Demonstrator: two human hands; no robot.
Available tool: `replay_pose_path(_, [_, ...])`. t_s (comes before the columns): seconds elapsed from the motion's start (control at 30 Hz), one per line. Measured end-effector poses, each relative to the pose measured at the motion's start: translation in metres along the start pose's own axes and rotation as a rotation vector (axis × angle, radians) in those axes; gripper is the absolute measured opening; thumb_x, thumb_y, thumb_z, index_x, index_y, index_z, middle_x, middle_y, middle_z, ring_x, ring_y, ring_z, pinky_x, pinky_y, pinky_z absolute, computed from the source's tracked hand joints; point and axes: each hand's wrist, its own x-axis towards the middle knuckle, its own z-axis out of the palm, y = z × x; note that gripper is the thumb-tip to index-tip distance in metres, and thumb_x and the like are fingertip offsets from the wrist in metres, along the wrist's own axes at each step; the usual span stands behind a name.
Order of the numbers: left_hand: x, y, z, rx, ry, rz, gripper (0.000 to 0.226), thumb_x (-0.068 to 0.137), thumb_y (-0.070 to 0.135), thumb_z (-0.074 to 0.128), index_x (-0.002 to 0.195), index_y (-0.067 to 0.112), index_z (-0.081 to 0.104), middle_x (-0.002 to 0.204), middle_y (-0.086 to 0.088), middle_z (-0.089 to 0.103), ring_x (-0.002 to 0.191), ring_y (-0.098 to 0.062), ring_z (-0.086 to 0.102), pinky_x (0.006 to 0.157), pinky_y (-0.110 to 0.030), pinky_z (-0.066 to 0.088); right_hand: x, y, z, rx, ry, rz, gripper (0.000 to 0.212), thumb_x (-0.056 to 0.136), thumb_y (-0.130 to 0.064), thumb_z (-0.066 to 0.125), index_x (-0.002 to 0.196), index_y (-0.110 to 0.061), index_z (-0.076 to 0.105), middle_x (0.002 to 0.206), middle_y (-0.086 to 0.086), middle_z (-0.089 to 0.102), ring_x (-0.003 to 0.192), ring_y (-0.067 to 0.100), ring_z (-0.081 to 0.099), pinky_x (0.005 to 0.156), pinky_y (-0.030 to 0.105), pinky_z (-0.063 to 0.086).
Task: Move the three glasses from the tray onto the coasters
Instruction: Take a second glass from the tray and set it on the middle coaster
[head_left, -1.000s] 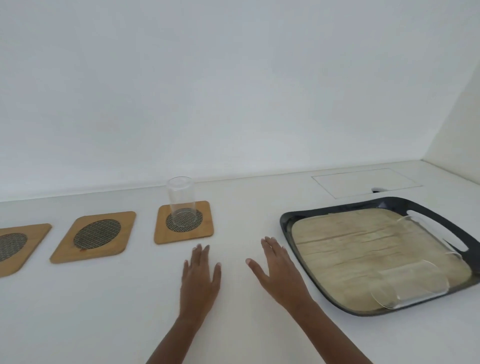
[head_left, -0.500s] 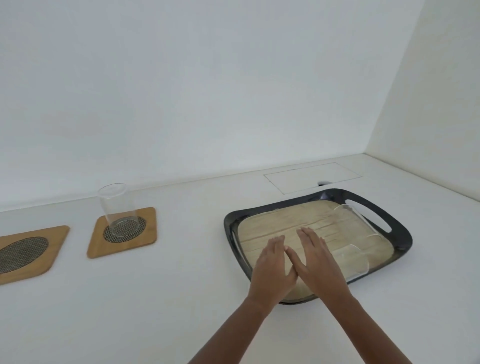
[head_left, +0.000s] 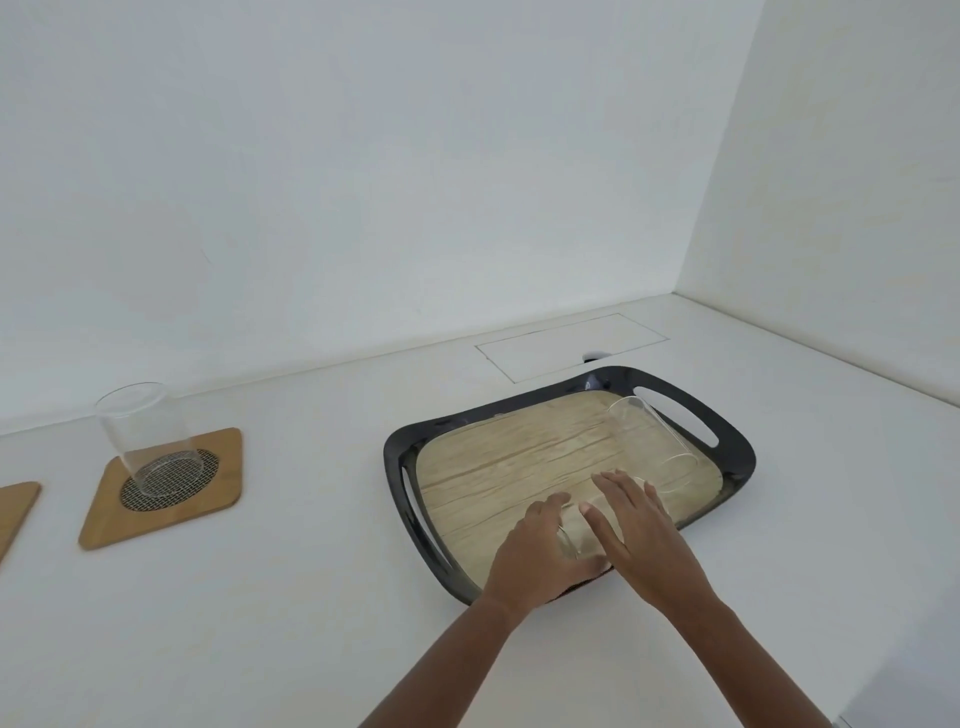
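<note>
A black tray (head_left: 675, 397) with a wood-look floor sits right of centre. Two clear glasses lie on their sides in it. One glass (head_left: 649, 447) lies at the back right, untouched. The near glass (head_left: 574, 540) is mostly hidden between my hands. My left hand (head_left: 535, 564) curls around its open end, and my right hand (head_left: 641, 538) lies over its body with the fingers stretched out. A third glass (head_left: 143, 436) stands upright on a bamboo coaster (head_left: 208, 512) at the left. The corner of another coaster (head_left: 18, 506) shows at the left edge.
The white counter meets a wall at the back and another on the right. A flush rectangular hatch (head_left: 571, 345) with a small hole lies just behind the tray. Bare counter separates the tray from the coasters.
Both hands have left the counter in front of the coasters and gone right onto the tray, closing on the near glass. My view has swung right, so the far-left coasters have slipped out.
</note>
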Motion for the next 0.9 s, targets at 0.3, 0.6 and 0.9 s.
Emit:
replay_pose_path(0.3, [0.01, -0.003, -0.034, -0.426, 0.122, -0.103, 0.041, 0.079, 0.039, 0.068, 0.108, 0.017, 0.05, 0.08, -0.002, 0.056, 0.07, -0.013, 0.054, 0.061, -0.025, 0.05, 0.002, -0.002, -0.012, -0.039, 0.023, -0.296, 0.05, 0.094, -0.035, 0.027, 0.14, -0.016, 0.027, 0.148, -0.003, 0.032, 0.14, 0.003, 0.014, 0.117, 0.023, 0.007])
replay_pose_path(0.6, [0.006, 0.002, -0.098, -0.357, 0.301, -0.115, 0.036, 0.083, 0.046, 0.059, 0.098, 0.015, 0.053, 0.088, -0.003, 0.061, 0.057, -0.008, 0.052, 0.04, -0.012, 0.042, 0.023, -0.063, -0.007, -0.199, 0.202, -0.328, 0.076, 0.078, -0.062, 0.039, 0.13, -0.007, 0.042, 0.122, 0.009, 0.062, 0.109, 0.024, 0.062, 0.089, 0.042, 0.051])
replay_pose_path(0.9, [-0.043, -0.001, -0.164, -0.16, 0.525, 0.015, 0.053, 0.076, 0.06, 0.058, 0.112, 0.022, 0.048, 0.077, 0.008, 0.06, 0.065, -0.01, 0.058, 0.065, -0.025, 0.047, 0.041, -0.136, 0.016, 0.359, 0.201, -0.242, 0.077, 0.069, -0.037, 0.076, 0.131, -0.014, 0.038, 0.125, 0.002, 0.055, 0.11, 0.012, 0.052, 0.089, 0.028, 0.046])
